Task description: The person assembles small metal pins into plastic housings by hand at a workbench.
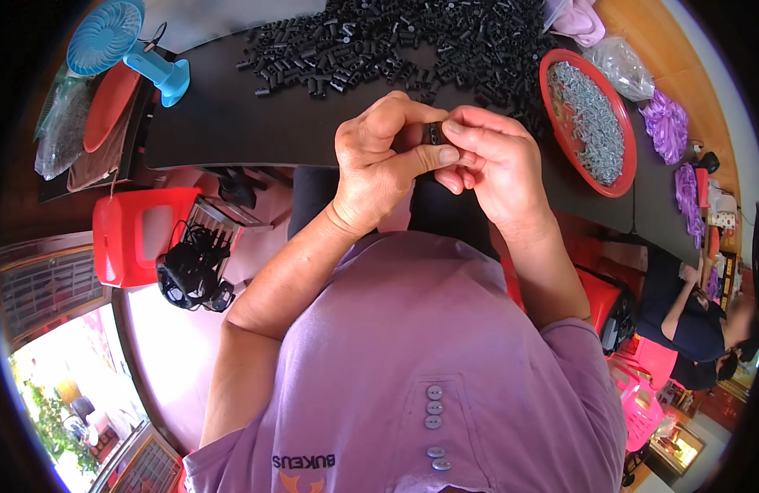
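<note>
Over the table's near edge, both my hands meet around a small black plastic part. Thumb and index finger of my left hand pinch it from below and above. My right hand closes on its right end, thumb tip against it and the other fingers curled. Whether a screw sits between the right fingertips is hidden. Just beyond, a wide heap of similar black plastic parts covers the table's far side. To the right stands a red oval tray filled with small silvery metal pieces, likely screws.
A blue desk fan stands at the table's far left, near a red lid-like dish. Clear plastic and purple bags lie right. A red stool is lower left. Another person sits at far right.
</note>
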`<state>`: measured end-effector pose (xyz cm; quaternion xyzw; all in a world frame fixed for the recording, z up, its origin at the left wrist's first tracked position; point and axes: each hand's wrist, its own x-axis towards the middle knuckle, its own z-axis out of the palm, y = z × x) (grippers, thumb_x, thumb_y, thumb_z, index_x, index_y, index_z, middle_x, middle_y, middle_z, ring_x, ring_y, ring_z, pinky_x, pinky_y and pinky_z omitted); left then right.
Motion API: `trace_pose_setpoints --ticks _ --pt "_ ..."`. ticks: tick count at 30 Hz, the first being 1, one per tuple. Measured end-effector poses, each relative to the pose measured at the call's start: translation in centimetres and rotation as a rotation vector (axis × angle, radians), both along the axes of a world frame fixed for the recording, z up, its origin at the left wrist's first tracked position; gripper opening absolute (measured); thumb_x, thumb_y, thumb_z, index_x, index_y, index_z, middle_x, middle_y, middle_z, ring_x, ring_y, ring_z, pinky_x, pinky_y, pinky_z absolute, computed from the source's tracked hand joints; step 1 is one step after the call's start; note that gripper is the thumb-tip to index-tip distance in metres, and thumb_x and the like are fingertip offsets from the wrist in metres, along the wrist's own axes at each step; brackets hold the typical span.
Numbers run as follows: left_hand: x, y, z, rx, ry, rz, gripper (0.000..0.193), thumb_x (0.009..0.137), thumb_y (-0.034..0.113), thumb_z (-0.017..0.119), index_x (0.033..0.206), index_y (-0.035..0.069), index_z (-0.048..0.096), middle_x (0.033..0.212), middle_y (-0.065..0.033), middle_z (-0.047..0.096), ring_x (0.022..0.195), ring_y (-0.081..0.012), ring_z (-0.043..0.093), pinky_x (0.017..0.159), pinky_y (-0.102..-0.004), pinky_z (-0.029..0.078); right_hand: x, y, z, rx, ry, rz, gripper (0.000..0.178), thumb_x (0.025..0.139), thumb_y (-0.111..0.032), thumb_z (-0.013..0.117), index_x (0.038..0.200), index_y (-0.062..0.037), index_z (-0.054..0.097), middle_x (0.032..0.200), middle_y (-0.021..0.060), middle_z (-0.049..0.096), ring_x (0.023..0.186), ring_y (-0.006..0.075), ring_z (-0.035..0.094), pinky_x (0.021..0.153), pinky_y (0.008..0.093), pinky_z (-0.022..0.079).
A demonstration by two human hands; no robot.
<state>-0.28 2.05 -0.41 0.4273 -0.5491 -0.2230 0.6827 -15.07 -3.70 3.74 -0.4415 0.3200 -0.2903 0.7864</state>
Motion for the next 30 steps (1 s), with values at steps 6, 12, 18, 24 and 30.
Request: trace_pose_setpoints --ticks 6,12,18,24,30 --pt "0.2 0.2 -0.1 0.007 -0.029 -0.024 0.033 0.068 -0.004 0.084 0.097 0.001 0.071 0.071 0.0037 0.050 0.064 -0.0058 0.041 0.057 -0.0206 0.036 -0.1 0.1 -0.1 0.005 -0.033 -0.011 0.017 0.093 -0.012 0.062 0.086 0.0029 0.064 0.063 0.0026 0.052 0.050 0.0129 0.050 0.046 0.0232 0.037" --pt "0.1 -0.2 -0.2 -0.021 -0.026 -0.041 0.034 0.069 0.000 0.083 0.102 0.003 0.072 0.075 0.0002 0.052 0.065 -0.0099 0.047 0.060 -0.0244 0.043 0.0 -0.6 -0.3 -0.097 0.022 0.063 0.014 0.091 -0.011 0.063 0.088 0.0026 0.066 0.064 0.0020 0.054 0.049 0.0112 0.051 0.045 0.0213 0.035" --pt "0.0 -0.2 -0.2 -0.018 -0.047 -0.074 0.038 0.074 -0.003 0.078 0.111 0.004 0.072 0.084 -0.0017 0.056 0.072 -0.0122 0.052 0.068 -0.0252 0.048 0.0 0.0 -0.5 -0.151 0.029 -0.042 0.013 0.088 -0.012 0.067 0.090 0.0007 0.069 0.066 0.0011 0.058 0.048 0.0095 0.051 0.044 0.0209 0.034" --pt "-0.3 0.1 0.0 0.108 0.109 -0.113 0.029 0.079 -0.006 0.074 0.106 0.001 0.070 0.088 -0.0032 0.060 0.079 -0.0121 0.059 0.073 -0.0256 0.051 0.7 0.8 -1.2 -0.459 0.132 -0.208 0.015 0.092 -0.015 0.066 0.085 -0.0022 0.068 0.066 -0.0017 0.055 0.056 0.0063 0.050 0.051 0.0195 0.037" --pt "-0.1 0.0 0.3 0.194 0.076 -0.069 0.016 0.083 -0.006 0.070 0.098 -0.002 0.068 0.088 -0.0060 0.065 0.079 -0.0135 0.065 0.072 -0.0266 0.052 0.4 0.6 -1.8 -0.567 0.167 -0.211 0.021 0.095 -0.021 0.064 0.089 -0.0019 0.067 0.064 -0.0018 0.054 0.055 0.0061 0.050 0.052 0.0202 0.036"
